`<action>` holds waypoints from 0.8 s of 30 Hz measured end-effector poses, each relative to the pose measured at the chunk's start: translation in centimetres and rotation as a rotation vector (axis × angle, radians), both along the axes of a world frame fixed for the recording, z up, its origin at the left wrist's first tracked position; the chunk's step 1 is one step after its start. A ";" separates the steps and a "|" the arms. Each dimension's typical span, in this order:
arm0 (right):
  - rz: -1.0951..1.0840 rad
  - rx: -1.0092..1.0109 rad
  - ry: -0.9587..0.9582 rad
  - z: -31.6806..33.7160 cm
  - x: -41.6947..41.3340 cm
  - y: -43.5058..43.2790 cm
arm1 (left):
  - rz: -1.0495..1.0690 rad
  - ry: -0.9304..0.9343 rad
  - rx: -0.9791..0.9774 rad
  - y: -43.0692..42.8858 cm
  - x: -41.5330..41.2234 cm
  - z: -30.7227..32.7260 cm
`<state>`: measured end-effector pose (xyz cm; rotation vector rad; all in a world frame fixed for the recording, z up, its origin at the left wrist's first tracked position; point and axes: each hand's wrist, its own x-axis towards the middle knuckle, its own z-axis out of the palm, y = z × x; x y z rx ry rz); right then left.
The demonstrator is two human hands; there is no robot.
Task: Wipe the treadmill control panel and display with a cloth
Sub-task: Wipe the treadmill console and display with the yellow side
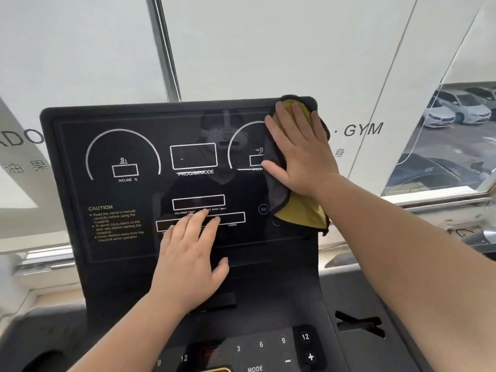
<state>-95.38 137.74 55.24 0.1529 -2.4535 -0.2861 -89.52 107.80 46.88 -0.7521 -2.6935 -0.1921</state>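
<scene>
The treadmill's black display [128,157] stands upright in front of me, with white gauge arcs, boxes and a caution text. A yellow and grey cloth [300,213] lies against its upper right part. My right hand [298,154] presses flat on the cloth, fingers spread and pointing up toward the display's top right corner. My left hand [188,261] rests flat and bare on the lower middle of the display, fingertips on the long white box. Below, the control panel [268,347] shows number keys, plus and minus buttons and a MODE label.
Behind the display are white window blinds with a bead chain [169,49] and grey lettering. Parked cars [453,108] show through the glass at the right. A dark slot [359,323] sits in the console right of the panel.
</scene>
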 end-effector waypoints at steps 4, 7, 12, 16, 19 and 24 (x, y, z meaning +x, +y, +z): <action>-0.078 -0.164 0.048 -0.8 -0.1 -2.2 | -0.014 -0.034 0.034 -0.1 0.1 -0.1; -0.020 -0.070 0.027 -5.4 2.1 -3.9 | -0.017 -0.062 0.065 -0.2 0.3 -0.7; 0.123 0.104 -0.033 -14.2 6.9 -3.7 | -0.025 -0.059 0.047 -0.5 0.4 -0.9; 0.241 0.271 -0.085 -13.9 7.2 -1.2 | -0.036 -0.053 0.033 -0.8 0.2 -0.9; 0.171 0.212 -0.020 -9.6 4.9 0.6 | -0.047 -0.049 0.027 -1.0 0.1 -1.0; -0.083 -0.132 0.023 -3.9 2.0 -0.8 | -0.047 -0.054 0.049 -0.7 0.3 -1.3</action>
